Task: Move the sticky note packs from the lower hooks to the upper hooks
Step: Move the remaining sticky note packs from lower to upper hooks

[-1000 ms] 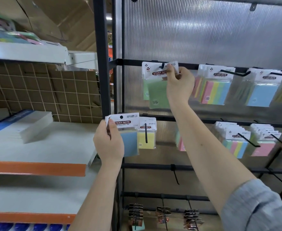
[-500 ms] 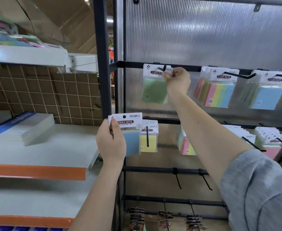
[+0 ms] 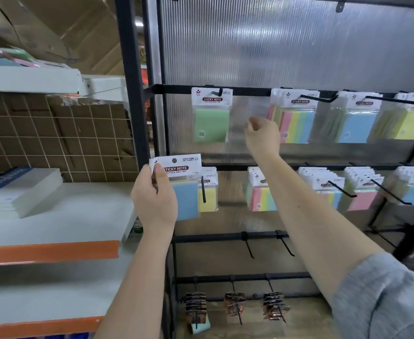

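A green sticky note pack [image 3: 210, 116] hangs alone on the leftmost upper hook [image 3: 219, 92]. My right hand [image 3: 262, 134] hovers just right of it and slightly lower, fingers loosely curled, holding nothing. My left hand [image 3: 155, 196] pinches the white header of a blue sticky note pack [image 3: 185, 189], off any hook, in front of the lower rail. Behind that pack a yellow pack [image 3: 208, 192] hangs on the leftmost lower hook. More packs hang on the upper hooks [image 3: 296, 116] and on the lower hooks [image 3: 259, 192] to the right.
A black upright post [image 3: 130, 81] stands left of the rack, with white shelves [image 3: 54, 216] beyond it carrying a stack of pads. Two bare hooks [image 3: 248, 245] stick out of a rail lower down, and clip cards [image 3: 234, 307] hang near the bottom.
My right hand has let go of the green pack, which now hangs on the upper hook, and has dropped down and to the right. My left hand still holds the blue pack.
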### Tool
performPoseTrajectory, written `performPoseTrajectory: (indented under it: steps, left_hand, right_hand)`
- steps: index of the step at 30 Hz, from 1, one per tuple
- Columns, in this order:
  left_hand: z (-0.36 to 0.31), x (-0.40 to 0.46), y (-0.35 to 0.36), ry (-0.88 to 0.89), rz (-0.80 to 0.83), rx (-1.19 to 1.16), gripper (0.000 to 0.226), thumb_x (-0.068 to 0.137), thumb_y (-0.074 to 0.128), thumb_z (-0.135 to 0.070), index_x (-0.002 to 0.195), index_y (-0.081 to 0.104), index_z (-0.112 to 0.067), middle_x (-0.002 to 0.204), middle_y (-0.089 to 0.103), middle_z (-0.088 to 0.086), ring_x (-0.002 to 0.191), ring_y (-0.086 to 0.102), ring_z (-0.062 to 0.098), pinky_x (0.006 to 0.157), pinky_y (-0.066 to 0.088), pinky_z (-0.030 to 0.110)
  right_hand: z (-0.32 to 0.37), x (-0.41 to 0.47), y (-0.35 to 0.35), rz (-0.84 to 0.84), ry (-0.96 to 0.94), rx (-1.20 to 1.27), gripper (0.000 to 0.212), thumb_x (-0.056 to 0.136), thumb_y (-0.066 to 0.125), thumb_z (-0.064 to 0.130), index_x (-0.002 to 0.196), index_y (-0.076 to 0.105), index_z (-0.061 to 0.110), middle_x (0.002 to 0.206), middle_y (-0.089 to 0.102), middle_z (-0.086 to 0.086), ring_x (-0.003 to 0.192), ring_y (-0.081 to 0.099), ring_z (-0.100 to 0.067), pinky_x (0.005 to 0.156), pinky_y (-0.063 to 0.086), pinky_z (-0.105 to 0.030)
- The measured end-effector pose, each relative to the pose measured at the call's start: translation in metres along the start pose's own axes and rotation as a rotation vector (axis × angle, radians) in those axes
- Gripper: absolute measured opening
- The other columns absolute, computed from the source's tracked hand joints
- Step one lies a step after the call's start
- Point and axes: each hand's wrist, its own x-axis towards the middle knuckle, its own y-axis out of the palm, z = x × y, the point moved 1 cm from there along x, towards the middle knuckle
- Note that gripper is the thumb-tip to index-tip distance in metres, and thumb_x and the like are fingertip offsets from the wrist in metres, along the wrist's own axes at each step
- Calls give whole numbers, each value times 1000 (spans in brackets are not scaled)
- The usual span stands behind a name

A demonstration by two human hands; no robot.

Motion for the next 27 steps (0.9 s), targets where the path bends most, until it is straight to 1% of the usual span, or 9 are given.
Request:
performPoseTrajectory:
  steps: [2,6,10,14,17,20,23,25,27]
  left_hand:
    - [-6,-2,-5,42,26,14,44,91,34,-41,81,51,-1,72,53,-9,67,53,7,55,41,19]
    - [-18,-11,-11,73,82,23,41,93,35,-37,76,49,-3,68,50,-3,67,51,18,59,40,32]
    - [-30,-27,-9,106,154,54,37,100,40,-25,69,43,-5,64,46,-1,60,42,12,56,34,28]
    - [-43,-44,5,108,212,54,35,101,39,-22,74,47,0,65,47,-7,59,43,6,54,34,16]
    - [-55,-57,20,95,250,25,39,101,40,-22,73,46,5,63,46,-4,57,41,8,52,32,15]
    - [-69,-68,40,90,292,-7,42,100,41,-23,70,43,6,64,49,12,61,42,22,53,29,24]
    - [-90,-85,64,106,324,-12,42,100,42,-22,60,31,-10,57,38,2,56,32,15,51,24,23]
    - [-104,-101,84,93,349,-26,44,100,42,-21,59,25,-16,55,31,-3,52,29,10,50,24,21]
    - [-115,-116,106,64,369,-79,45,99,43,-22,58,25,-17,53,30,-5,54,41,19,53,30,29]
  right_hand:
    - [-8,-14,-12,79,-13,-98,28,96,42,10,75,55,24,74,48,11,81,43,-17,59,32,-17]
    - [-27,-44,-42,129,24,-233,25,95,40,9,105,62,3,82,58,-10,86,55,-32,62,38,-30]
    - [-54,-70,-68,142,144,-362,35,97,42,15,129,53,6,123,61,-10,111,56,-30,74,41,-27]
    - [-82,-88,-95,185,223,-379,19,94,41,14,101,59,12,98,61,-9,96,56,-29,65,36,-29]
    - [-89,-99,-121,194,272,-383,35,98,41,17,130,51,10,123,59,-13,113,53,-29,84,40,-31]
    - [-102,-100,-148,163,288,-432,48,98,43,20,144,35,10,139,51,-9,121,51,-26,86,37,-27]
    - [-118,-99,-177,154,301,-485,50,97,44,16,145,34,10,134,55,-11,108,54,-27,77,36,-27]
    - [-130,-99,-199,158,303,-518,45,96,44,15,140,38,5,133,54,-14,114,52,-29,83,39,-30]
    - [-145,-97,-225,172,305,-560,43,94,45,14,137,41,7,132,54,-14,119,50,-30,85,41,-32]
